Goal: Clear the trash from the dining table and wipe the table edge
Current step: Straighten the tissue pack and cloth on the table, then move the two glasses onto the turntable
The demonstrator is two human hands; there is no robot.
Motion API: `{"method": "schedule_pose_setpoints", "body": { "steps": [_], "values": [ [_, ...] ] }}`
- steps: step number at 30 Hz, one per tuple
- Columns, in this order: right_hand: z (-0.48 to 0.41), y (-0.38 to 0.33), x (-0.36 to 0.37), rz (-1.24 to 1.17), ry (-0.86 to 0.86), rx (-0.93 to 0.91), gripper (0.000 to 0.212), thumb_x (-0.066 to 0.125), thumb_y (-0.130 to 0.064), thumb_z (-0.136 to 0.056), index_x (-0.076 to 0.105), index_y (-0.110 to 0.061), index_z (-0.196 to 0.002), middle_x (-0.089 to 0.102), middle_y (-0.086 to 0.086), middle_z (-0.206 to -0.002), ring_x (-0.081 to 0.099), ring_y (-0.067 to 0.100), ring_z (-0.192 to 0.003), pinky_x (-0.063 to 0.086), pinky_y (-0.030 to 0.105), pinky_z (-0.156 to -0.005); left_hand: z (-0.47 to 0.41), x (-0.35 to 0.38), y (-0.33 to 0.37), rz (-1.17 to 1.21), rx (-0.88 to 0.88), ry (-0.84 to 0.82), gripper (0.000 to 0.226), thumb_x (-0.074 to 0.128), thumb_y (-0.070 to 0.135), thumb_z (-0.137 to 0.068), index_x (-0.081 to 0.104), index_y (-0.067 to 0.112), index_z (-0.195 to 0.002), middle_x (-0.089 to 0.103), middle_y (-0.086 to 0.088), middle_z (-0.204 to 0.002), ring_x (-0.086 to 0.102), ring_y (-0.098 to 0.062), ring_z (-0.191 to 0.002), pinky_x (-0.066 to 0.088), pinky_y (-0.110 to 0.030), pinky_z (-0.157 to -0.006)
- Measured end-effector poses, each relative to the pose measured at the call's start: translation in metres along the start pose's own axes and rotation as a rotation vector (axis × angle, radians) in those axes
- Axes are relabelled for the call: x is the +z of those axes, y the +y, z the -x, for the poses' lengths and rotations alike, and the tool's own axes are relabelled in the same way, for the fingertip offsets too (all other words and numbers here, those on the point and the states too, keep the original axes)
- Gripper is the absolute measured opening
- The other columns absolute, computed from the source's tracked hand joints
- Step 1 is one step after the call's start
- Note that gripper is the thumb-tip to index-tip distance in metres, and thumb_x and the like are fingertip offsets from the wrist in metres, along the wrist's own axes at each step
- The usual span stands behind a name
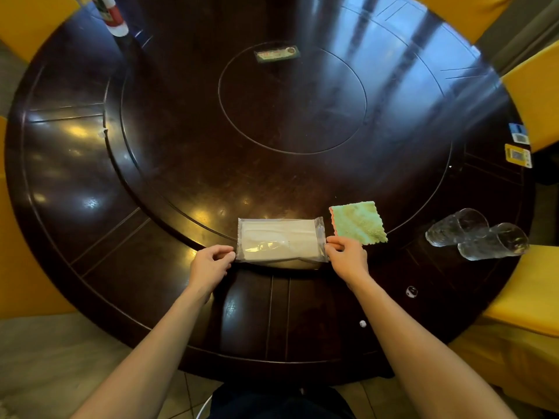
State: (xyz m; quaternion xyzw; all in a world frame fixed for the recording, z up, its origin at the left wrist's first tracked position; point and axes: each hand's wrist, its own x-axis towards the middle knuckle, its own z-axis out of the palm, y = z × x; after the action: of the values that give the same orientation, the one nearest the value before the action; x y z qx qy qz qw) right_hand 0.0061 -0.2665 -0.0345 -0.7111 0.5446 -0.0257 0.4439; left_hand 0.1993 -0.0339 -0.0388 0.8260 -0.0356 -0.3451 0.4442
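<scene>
Head cam was pointed down at a big round dark wooden dining table (pixel 90 182) with a raised round turntable section in the middle, pretty glossy with window glare all over it. A clear plastic packet (pixel 279 243) with what looked like white tissues or wipes inside was held at the near edge of the turntable: its left end was pinched by the left hand (pixel 210 264) and its right end was pinched by the right hand (pixel 346 258), fingers closed narrow on the plastic seams at both ends. Whether the packet was lifted or resting flat couldn't be told. A green microfiber cloth (pixel 358 223) with a pinkish edge was laid flat just beside the packet's right end, right above the right hand. Two clear glasses (pixel 476 234) were lying on their sides near the table's right edge, touching each other. Two small cards or wrappers (pixel 518 146) were seen further along that right rim, and two tiny bits of trash (pixel 411 291) were left on the near rim by the right forearm. A white bottle (pixel 110 15) was stood at the far left, and a small flat packet (pixel 276 52) was left on the far side of the center. Yellow chairs (pixel 532 300) were set around the table.
</scene>
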Motion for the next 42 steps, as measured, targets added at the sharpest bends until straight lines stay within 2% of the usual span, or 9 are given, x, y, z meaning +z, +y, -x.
{"method": "schedule_pose_setpoints", "body": {
  "steps": [4,9,13,18,22,28,32,36,42],
  "values": [
    [0.002,0.001,-0.004,0.009,0.029,0.032,0.033,0.065,-0.022,-0.094,0.071,-0.02,-0.126,0.073,-0.002,-0.115,0.06,0.012,-0.106,0.04,0.024,-0.093,0.002,-0.006,0.006,-0.13,0.081,0.02,0.021,0.068,0.015,-0.093,0.076,0.011,-0.112,0.075,-0.008,-0.098,0.07,-0.027,-0.096,0.058,-0.04,-0.088],
    [0.008,-0.002,-0.014,0.131,0.09,-0.078,0.035,0.061,-0.021,-0.097,0.067,-0.014,-0.13,0.072,0.006,-0.122,0.064,0.016,-0.104,0.049,0.031,-0.096,0.009,-0.001,0.021,-0.31,0.287,0.067,0.015,0.065,0.019,-0.094,0.077,0.017,-0.101,0.075,0.002,-0.094,0.065,-0.013,-0.083,0.045,-0.016,-0.071],
    [0.011,0.0,-0.026,0.219,0.125,-0.159,0.04,0.061,-0.024,-0.098,0.062,-0.011,-0.136,0.067,0.01,-0.13,0.06,0.028,-0.122,0.048,0.041,-0.101,0.01,0.017,0.035,-0.441,0.443,0.007,0.019,0.065,0.019,-0.094,0.075,0.01,-0.107,0.073,-0.004,-0.099,0.062,-0.016,-0.085,0.047,-0.025,-0.078],
    [0.018,0.014,-0.053,0.294,0.17,-0.226,0.047,0.063,-0.019,-0.096,0.055,-0.007,-0.14,0.064,0.012,-0.134,0.058,0.031,-0.123,0.046,0.041,-0.104,0.015,0.054,0.061,-0.525,0.591,-0.087,0.028,0.064,0.02,-0.095,0.071,0.007,-0.12,0.074,-0.007,-0.114,0.066,-0.023,-0.105,0.051,-0.035,-0.094],
    [0.022,0.031,-0.082,0.264,0.211,-0.226,0.045,0.065,-0.016,-0.095,0.056,-0.009,-0.138,0.066,0.008,-0.128,0.06,0.029,-0.122,0.046,0.036,-0.102,0.025,0.092,0.081,-0.555,0.633,-0.166,0.031,0.063,0.023,-0.096,0.069,0.008,-0.123,0.072,-0.008,-0.121,0.064,-0.024,-0.114,0.049,-0.038,-0.101],
    [0.021,0.076,-0.131,0.164,0.267,-0.035,0.052,0.06,-0.025,-0.099,0.049,-0.01,-0.147,0.057,0.011,-0.145,0.051,0.028,-0.136,0.041,0.04,-0.112,0.043,0.156,0.103,-0.58,0.69,-0.273,0.029,0.063,0.025,-0.096,0.071,0.012,-0.119,0.073,-0.007,-0.116,0.065,-0.021,-0.105,0.049,-0.031,-0.089],
    [0.017,0.111,-0.165,0.054,0.318,0.081,0.051,0.059,-0.031,-0.099,0.048,-0.016,-0.147,0.065,0.012,-0.132,0.068,0.024,-0.11,0.051,0.02,-0.089,0.056,0.201,0.117,-0.548,0.683,-0.323,0.029,0.064,0.025,-0.095,0.071,0.01,-0.119,0.074,-0.006,-0.114,0.066,-0.019,-0.099,0.054,-0.033,-0.089],
    [0.006,0.142,-0.195,-0.09,0.384,0.167,0.055,0.062,-0.035,-0.097,0.048,-0.017,-0.147,0.058,0.01,-0.144,0.052,0.028,-0.134,0.043,0.039,-0.107,0.067,0.248,0.131,-0.512,0.646,-0.347,0.029,0.069,0.023,-0.092,0.072,0.012,-0.118,0.074,-0.003,-0.113,0.067,-0.019,-0.101,0.052,-0.034,-0.091],
    [-0.02,0.182,-0.237,-0.216,0.449,0.201,0.067,0.069,-0.039,-0.092,0.042,-0.019,-0.15,0.056,0.007,-0.146,0.052,0.023,-0.135,0.042,0.038,-0.111,0.076,0.325,0.152,-0.441,0.597,-0.435,0.043,0.075,0.026,-0.088,0.065,0.016,-0.128,0.071,-0.002,-0.124,0.066,-0.017,-0.114,0.05,-0.029,-0.096]
  ]
}}
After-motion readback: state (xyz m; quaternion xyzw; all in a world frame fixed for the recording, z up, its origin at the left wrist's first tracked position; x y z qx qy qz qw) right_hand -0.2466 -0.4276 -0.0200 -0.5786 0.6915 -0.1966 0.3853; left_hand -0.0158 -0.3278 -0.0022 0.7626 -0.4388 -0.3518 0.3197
